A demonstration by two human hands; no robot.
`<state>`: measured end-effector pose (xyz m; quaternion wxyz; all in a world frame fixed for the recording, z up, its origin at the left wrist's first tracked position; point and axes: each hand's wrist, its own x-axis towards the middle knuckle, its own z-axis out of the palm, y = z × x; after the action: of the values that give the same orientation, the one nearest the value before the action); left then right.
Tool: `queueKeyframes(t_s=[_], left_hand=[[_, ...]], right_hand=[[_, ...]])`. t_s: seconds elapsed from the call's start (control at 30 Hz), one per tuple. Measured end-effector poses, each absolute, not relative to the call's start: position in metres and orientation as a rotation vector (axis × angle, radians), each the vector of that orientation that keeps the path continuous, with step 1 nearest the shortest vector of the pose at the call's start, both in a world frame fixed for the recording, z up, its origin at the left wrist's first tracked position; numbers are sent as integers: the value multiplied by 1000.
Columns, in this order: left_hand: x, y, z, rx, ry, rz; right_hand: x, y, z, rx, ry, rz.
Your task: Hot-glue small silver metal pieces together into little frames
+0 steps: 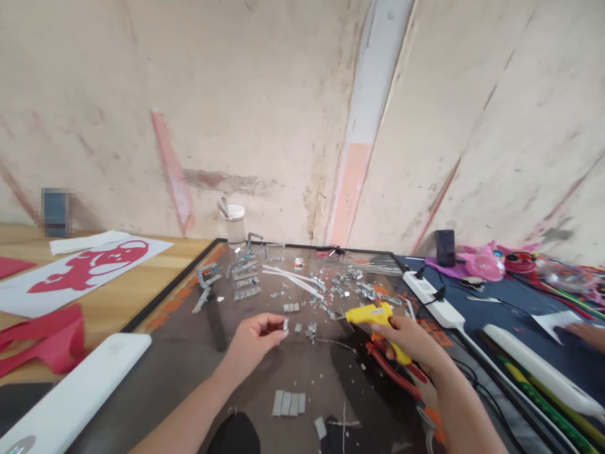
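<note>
Between the thumb and fingers of my left hand (pixel 259 337) is a small grey block (pixel 285 325), held just above the dark table. My right hand (pixel 409 343) grips a yellow hot glue gun (pixel 371 314) by its handle, its nozzle pointing left toward a scatter of small grey pieces (pixel 350 284). Two joined grey blocks (pixel 292 308) lie just beyond my left fingertips. Closer to me sits a row of several grey blocks (pixel 288 403), with a single block (pixel 320 428) to its right. Red-handled pliers (pixel 392 372) lie partly under my right hand.
A lidded white jar (pixel 235 224) stands at the back by the wall. White sticks (pixel 293 277) lie mid-table. On the right are a power strip (pixel 435 299), cables, a phone (pixel 445 248) and another person's hand (pixel 588 334). A long white device (pixel 80 391) lies at left.
</note>
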<state>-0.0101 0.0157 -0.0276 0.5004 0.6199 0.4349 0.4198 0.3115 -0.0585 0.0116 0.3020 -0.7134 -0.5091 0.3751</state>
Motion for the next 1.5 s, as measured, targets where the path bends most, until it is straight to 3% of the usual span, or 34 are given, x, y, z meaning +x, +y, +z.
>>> queueKeyframes(t_s=[0.27,0.8,1.5], left_hand=[[-8,15,-22,1496,1059,935],[-9,18,-10,1377,1057,898],[-34,23,-10,1607,1149,299]], right_hand=[[326,-55,6,-2062,-1478,641],[329,-58,15,-1988,-1355,740],[357,-52,-8,-2072,-1599,585]])
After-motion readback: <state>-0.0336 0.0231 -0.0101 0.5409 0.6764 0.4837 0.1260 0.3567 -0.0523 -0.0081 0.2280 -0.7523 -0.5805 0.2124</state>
